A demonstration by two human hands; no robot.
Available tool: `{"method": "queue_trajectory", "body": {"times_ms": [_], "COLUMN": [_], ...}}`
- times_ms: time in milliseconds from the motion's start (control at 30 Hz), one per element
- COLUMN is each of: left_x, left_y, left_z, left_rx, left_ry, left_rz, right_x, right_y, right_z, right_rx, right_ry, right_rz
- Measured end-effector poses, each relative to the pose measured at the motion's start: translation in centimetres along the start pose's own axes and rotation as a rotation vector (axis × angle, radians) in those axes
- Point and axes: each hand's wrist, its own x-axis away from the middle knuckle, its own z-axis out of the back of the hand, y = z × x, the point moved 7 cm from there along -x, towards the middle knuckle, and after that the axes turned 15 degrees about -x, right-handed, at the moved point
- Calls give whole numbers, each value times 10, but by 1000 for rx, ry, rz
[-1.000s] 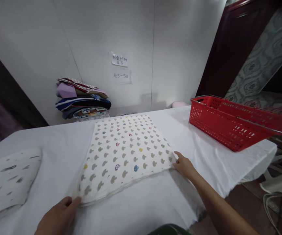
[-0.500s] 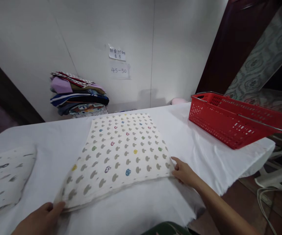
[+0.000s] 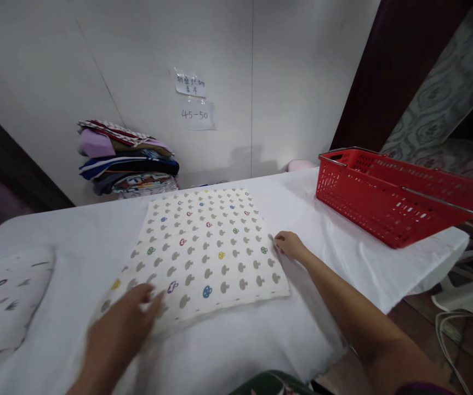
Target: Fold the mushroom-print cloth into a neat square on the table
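A white cloth printed with grey and coloured mushrooms lies flat on the white-covered table. Over its front left part is my left hand, blurred, thumb and fingers apart with nothing between them. It hides that corner of the cloth. At the middle of the cloth's right edge, my right hand has its fingers curled in a pinch against the edge. Another folded white cloth with dark sprig-like prints lies to the left, cut off by the view.
A red plastic basket with metal handles stands on the table at the right. Folded fabrics are stacked by the wall at the back left. Paper signs hang on the wall. A white stool and a cable are beyond the right edge.
My left hand has left the front left corner and moved right over the cloth. My right hand has slid from the front right corner farther up the right edge.
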Motion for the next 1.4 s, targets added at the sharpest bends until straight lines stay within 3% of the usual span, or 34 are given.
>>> {"method": "queue_trajectory", "body": {"times_ms": [100, 167, 233, 333, 467, 1067, 1400], "left_x": [28, 48, 60, 65, 62, 70, 68], "left_y": [124, 187, 231, 268, 283, 285, 290], "left_z": [11, 6, -5, -17, -25, -43, -43], "left_rx": [36, 38, -16, -87, -118, -116, -115], "left_ry": [90, 124, 115, 110, 101, 205, 158], "left_rz": [-476, -741, -903, -992, -982, -1098, -1069], "right_x": [-18, -26, -31, -35, -37, -43, -76], "right_y": [-3, -6, -10, -14, -17, -15, -33], "right_z": [-3, -4, -3, -1, -3, -13, -22], "right_rx": [40, 78, 117, 158, 197, 322, 393], "right_ry": [11, 32, 60, 98, 102, 130, 109], "right_rz": [-17, -12, -8, -7, -15, 3, -22]}}
